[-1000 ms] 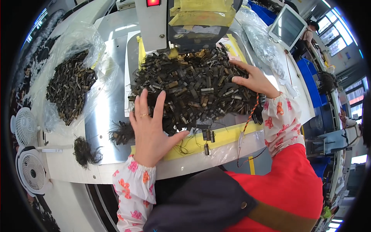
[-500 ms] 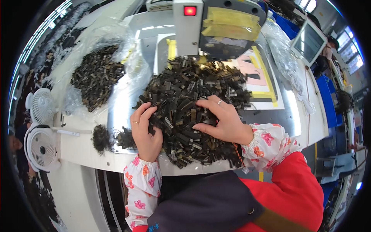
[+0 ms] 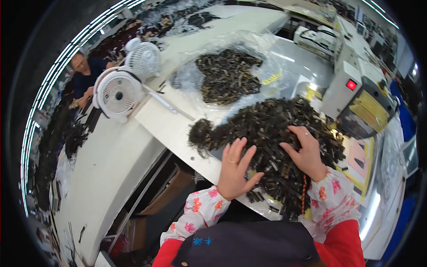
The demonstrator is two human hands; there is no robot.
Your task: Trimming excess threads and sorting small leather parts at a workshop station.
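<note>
Black bits (image 3: 269,127) are kept on the counter (image 3: 167,122), it seems, by the left grip (image 3: 236,173) and right grip (image 3: 308,156), spread wide, nothing held.

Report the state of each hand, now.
Left hand: open, spread at the dark pile, no grip visible.
Right hand: open at the same pile; anything held can't be told.

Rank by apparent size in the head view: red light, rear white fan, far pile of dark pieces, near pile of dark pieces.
1. Near pile of dark pieces
2. Far pile of dark pieces
3. Rear white fan
4. Red light
</note>
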